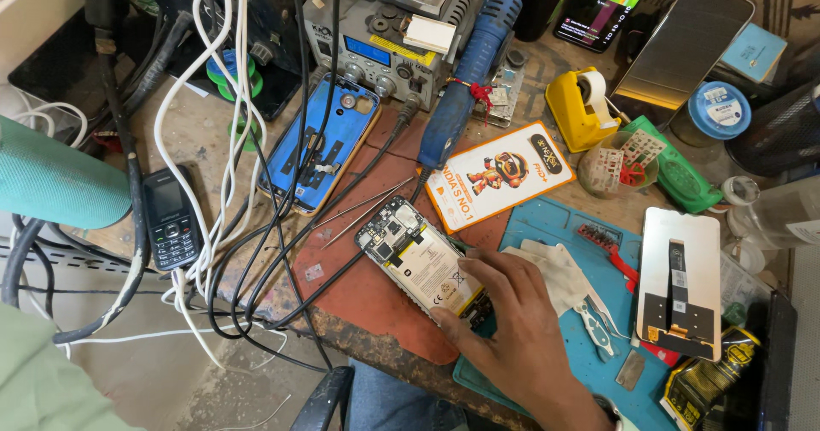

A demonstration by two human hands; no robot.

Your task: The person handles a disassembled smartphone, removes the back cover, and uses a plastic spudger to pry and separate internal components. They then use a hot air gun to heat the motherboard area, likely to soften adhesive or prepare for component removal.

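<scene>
Cluttered repair table, worn and stained. Landmark: the opened phone, back cover off, battery and board exposed, lying on a red mat close to the table's near edge. Behind it, a soldering station and a blue hot-air handle. Left of it, a blue phone frame under a tangle of black and white cables. Right of it, a loose display panel on a blue mat.

Right hand lies on the opened phone's lower end, fingers flat and together, gripping nothing. Left hand not in view.

Risks, as I judge: a push slides the phone off the near edge; finger pressure on bare parts or battery; thin tweezers just left could short the board; cables could snag.
</scene>
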